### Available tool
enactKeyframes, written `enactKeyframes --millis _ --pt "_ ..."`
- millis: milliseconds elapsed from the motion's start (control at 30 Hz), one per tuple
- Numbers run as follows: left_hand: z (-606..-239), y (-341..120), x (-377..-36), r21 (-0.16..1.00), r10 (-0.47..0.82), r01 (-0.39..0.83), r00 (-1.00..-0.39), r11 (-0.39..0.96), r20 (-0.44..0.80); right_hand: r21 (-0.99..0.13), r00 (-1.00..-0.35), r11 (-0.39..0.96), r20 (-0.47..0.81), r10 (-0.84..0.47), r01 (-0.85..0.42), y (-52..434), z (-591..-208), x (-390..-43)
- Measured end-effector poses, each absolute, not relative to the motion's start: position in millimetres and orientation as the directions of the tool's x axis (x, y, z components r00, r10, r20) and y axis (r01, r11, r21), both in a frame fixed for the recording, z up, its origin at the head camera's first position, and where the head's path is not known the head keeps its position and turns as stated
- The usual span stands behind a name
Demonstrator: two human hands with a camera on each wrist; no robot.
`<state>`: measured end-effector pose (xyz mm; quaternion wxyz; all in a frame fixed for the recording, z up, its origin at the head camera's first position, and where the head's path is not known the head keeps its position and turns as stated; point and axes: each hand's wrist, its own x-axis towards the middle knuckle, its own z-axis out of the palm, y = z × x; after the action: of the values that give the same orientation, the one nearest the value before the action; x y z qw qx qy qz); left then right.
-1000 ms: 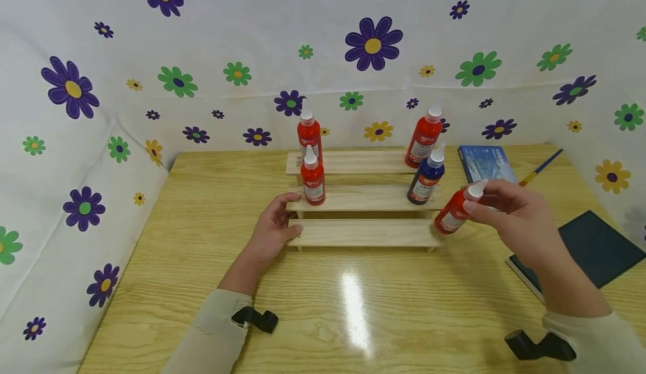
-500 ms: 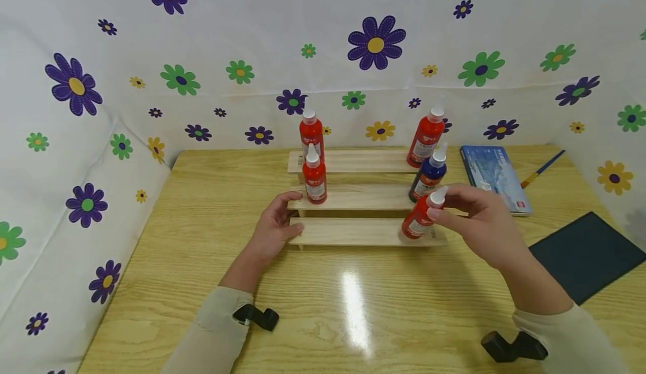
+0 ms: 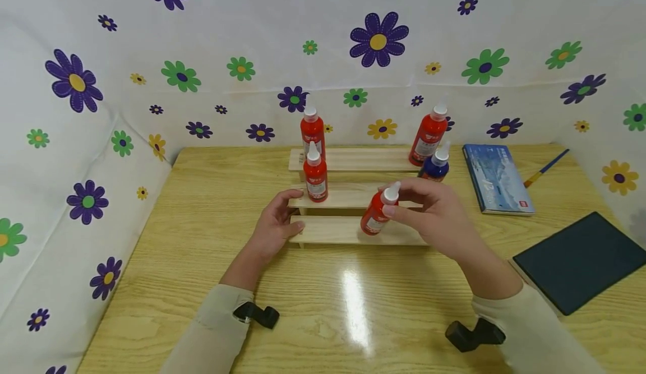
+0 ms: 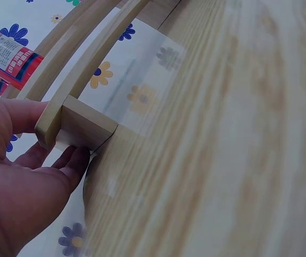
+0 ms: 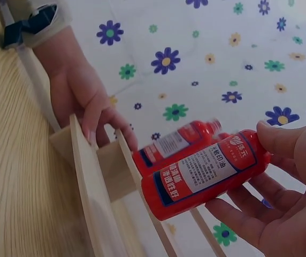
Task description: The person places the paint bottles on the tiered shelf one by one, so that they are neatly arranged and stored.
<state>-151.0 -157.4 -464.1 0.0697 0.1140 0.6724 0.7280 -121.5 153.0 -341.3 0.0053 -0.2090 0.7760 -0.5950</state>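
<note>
My right hand [image 3: 441,220] pinches a red ink bottle [image 3: 374,220] near its neck, thumb on one side and fingers on the other. The bottle has a white nozzle cap and leans to the right over the lowest step of a three-step wooden rack [image 3: 328,231]. Its printed label [image 5: 209,168] faces the right wrist camera. My left hand [image 3: 272,228] grips the rack's left end; the left wrist view has the thumb [image 4: 27,115] above the board and fingers below. Two red bottles stand at the left, on the top step [image 3: 368,160] and the middle one.
At the right end of the rack are another red bottle [image 3: 428,138] and a blue bottle [image 3: 435,167], partly hidden by my right hand. Farther right lie a blue box [image 3: 497,178], a paintbrush [image 3: 547,167] and a dark flat board [image 3: 580,262]. A flowered cloth [image 3: 227,26] hangs behind.
My right hand has carried the red ink bottle leftward, from beyond the rack's right end to over the middle of the lowest step. My left hand has stayed on the rack.
</note>
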Motion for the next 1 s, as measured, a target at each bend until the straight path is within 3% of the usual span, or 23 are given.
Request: enactKeyframes --millis 200,600,1000 --pt "-464 -158 -151 0.996 0.254 0.046 -0.965 -0.082 0.065 -0.935 -0.889 0.130 0.261 -0.376 -0.330 128 -339 -128" --pt "-465 -158 -152 0.995 0.261 0.034 -0.964 -0.092 0.057 -0.940 -0.895 0.161 0.222 -0.386 -0.303 80 -327 -128" --pt "-441 -156 -144 0.996 0.269 -0.008 -0.963 -0.085 0.016 -0.947 -0.899 0.171 0.186 -0.396 -0.272 58 -368 -148"
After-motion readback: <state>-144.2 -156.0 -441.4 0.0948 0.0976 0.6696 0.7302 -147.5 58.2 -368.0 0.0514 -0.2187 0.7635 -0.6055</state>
